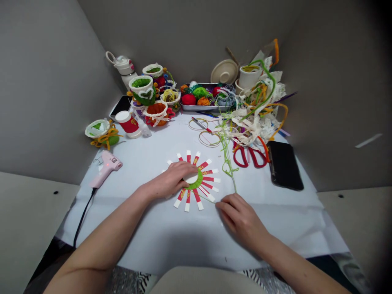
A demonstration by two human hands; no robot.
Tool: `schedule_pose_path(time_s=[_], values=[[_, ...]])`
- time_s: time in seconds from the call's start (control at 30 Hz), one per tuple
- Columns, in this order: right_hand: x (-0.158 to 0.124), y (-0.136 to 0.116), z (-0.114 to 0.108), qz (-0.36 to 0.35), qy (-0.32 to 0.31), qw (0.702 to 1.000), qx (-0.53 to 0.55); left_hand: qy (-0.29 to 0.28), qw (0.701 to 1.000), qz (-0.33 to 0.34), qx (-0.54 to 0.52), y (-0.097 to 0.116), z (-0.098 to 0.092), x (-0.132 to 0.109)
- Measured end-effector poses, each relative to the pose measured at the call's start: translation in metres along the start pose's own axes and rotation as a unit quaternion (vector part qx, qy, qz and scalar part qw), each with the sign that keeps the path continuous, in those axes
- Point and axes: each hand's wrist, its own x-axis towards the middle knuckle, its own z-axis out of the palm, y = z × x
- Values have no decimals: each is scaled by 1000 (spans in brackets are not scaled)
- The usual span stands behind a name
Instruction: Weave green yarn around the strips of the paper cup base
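Note:
A paper cup cut into strips (210, 179) lies flat on the table, its red and white strips fanned out like rays. Green yarn (199, 181) is woven in a ring around its white base (192, 178). My left hand (174, 175) rests over the left side of the cup, fingers stretched across the base and ring, hiding several strips. To the right, my right hand (237, 214) pinches the green strand, which runs taut from the ring to its fingertips. From that hand the yarn continues up to a loose green tangle (227, 157).
A pink glue gun (107, 168) with a cord lies left. Red-handled scissors (249, 157) and a black phone (286, 165) lie right. Behind stand decorated cups (157, 112), an uncut paper cup (128, 123), a tray of yarn balls (205, 108) and a lace pile (251, 122).

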Motion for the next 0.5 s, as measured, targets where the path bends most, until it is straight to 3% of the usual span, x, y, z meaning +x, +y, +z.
schedule_pose_path(time_s=[0.13,0.33,0.5], values=[[15,11,-2,46,13,999,-6,-2,1000,-1,1,0,0,0],[53,37,1,92,-16,995,28,2,1000,10,-1,0,1,0],[67,47,12,111,23,993,33,-4,1000,2,-13,2,0,1]])
